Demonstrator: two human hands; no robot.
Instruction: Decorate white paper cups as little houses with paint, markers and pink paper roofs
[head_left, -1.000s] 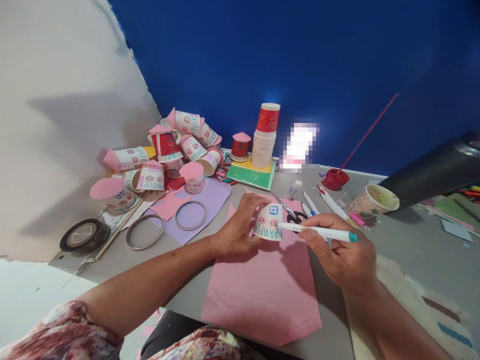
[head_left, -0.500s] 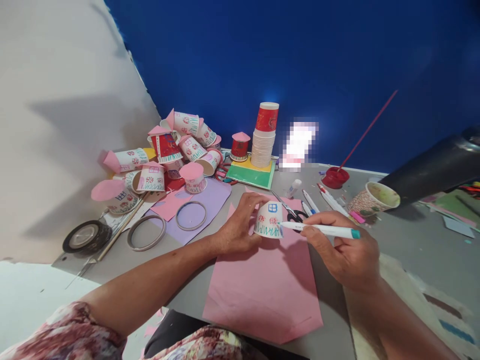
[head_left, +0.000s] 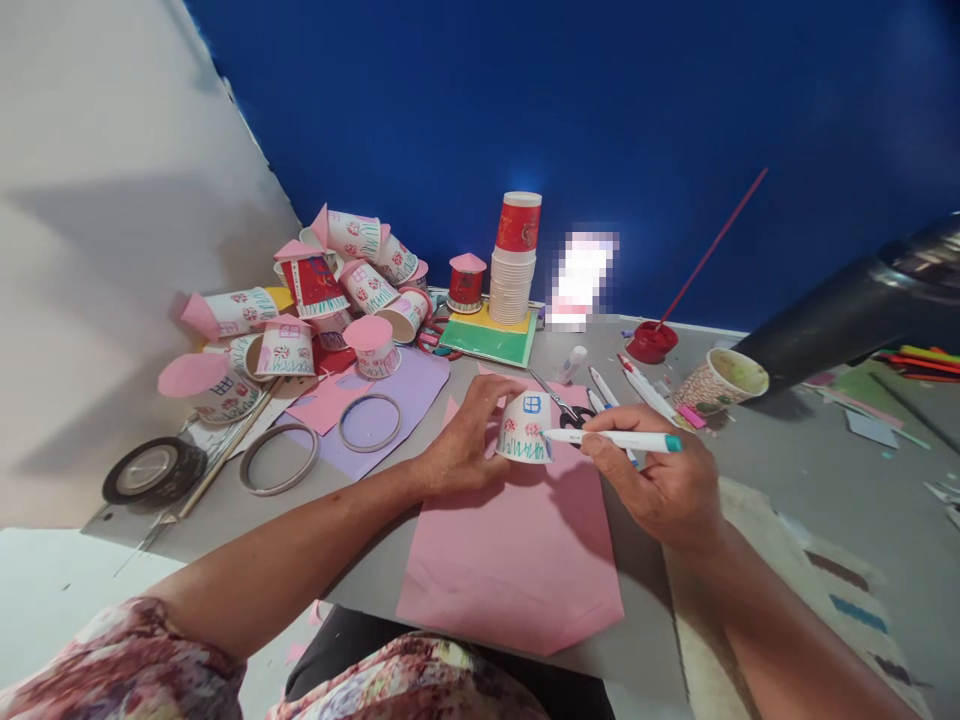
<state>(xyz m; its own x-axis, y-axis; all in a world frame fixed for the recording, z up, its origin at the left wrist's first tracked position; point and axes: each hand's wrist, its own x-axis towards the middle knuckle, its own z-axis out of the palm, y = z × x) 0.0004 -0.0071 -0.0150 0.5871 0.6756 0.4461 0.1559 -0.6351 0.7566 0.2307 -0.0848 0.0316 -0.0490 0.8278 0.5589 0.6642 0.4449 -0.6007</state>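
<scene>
The paper cup (head_left: 525, 428) stands upside down on a pink sheet (head_left: 517, 560) near the middle of the counter (head_left: 795, 480), with a blue window and red flowers drawn on its side and green strokes along its rim.

Far left on the counter lie a roll of black tape (head_left: 152, 470), two flat rings (head_left: 324, 440) and a heap of decorated cups (head_left: 315, 300) with pink paper caps. Next comes the left hand (head_left: 465, 440), its grip closed on the cup's top and near side, thumb over the base. The right hand (head_left: 660, 485) pinches a white marker (head_left: 611, 440) with a teal end, tip touching the cup's lower edge among the green strokes.

To do this stroke well, I judge the left hand should pin the cup firmly and turn it a little at a time, while the marker makes short, light lines so the thin wall does not dent.

Scissors (head_left: 566, 410) lie just behind the cup, partly covered by it and the marker. Further right stand a stack of cups (head_left: 514, 270), a red dish (head_left: 651, 342) with a stick, and a patterned cup (head_left: 720, 380). A dark tube (head_left: 862, 305) is cut off at the right edge, and a pixelated patch hides something by the blue wall. The cup's far side cannot be seen.
</scene>
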